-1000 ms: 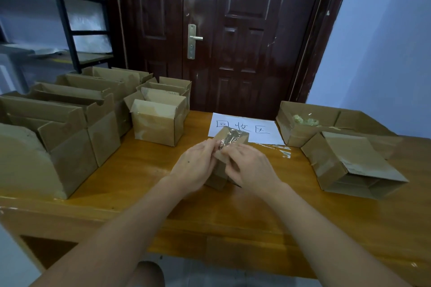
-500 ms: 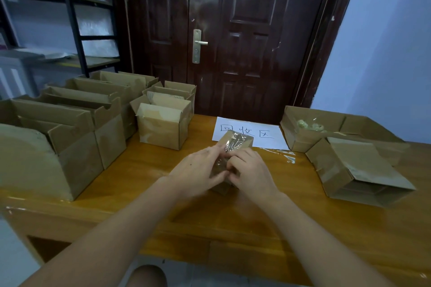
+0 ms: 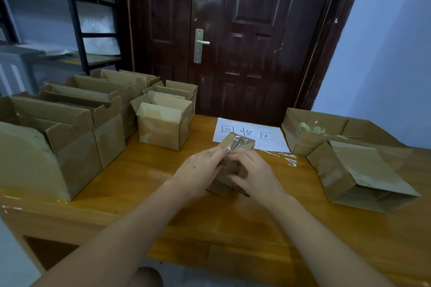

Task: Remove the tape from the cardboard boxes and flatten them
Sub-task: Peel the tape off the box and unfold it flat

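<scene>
Two hands, left hand (image 3: 200, 168) and right hand (image 3: 254, 175), pinch crinkled tape (image 3: 236, 143) atop the small box (image 3: 225, 179) mid-worktop, peeling; next, probably a steady pull.

This looks like a small storeroom or packing corner in a home. A wooden table (image 3: 130, 177) stands against a dark entrance door (image 3: 233, 37). Many open cardboard boxes (image 3: 74, 123) stand on it, beside a handwritten paper sign (image 3: 263, 133). A metal shelf rack (image 3: 74, 18) stands at the left.
</scene>
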Demonstrator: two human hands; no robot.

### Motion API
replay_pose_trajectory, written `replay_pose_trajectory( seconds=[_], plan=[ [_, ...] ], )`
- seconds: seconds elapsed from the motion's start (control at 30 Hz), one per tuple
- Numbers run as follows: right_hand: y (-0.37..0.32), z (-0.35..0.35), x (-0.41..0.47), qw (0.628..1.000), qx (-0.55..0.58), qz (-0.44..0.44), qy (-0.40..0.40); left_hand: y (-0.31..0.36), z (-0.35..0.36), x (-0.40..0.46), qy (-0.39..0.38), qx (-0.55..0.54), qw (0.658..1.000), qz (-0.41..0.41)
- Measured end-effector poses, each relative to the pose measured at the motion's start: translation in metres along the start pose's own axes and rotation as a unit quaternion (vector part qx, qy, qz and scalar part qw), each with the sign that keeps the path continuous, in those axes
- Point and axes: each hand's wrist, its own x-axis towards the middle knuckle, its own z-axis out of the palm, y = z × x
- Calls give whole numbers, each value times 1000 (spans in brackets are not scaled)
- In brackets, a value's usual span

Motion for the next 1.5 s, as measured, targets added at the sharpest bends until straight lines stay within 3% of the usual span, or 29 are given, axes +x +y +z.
replay_pose_trajectory(
  seconds=[0.37, 0.57, 0.77, 0.97, 1.23, 1.5],
  plan=[
    [1, 8, 14, 999, -26, 9, 28, 9, -10, -1, 17, -76, 996, -29],
    [9, 1, 20, 999, 36, 29, -23, 3, -8, -3, -4, -52, 998, -27],
    [3, -1, 19, 1000, -23, 8, -3, -5, -8, -5, -17, -20, 999, 22],
    [7, -3, 21, 992, 61, 105, -32, 2, -10, 0, -8, -2, 1000, 2],
    [7, 2, 32, 995, -12, 87, -37, 6, -6, 3, 23, -21, 999, -30],
    [5, 5, 36, 988, -35, 140, 52, 14, 9, -5, 32, -80, 993, -83]
  ],
)
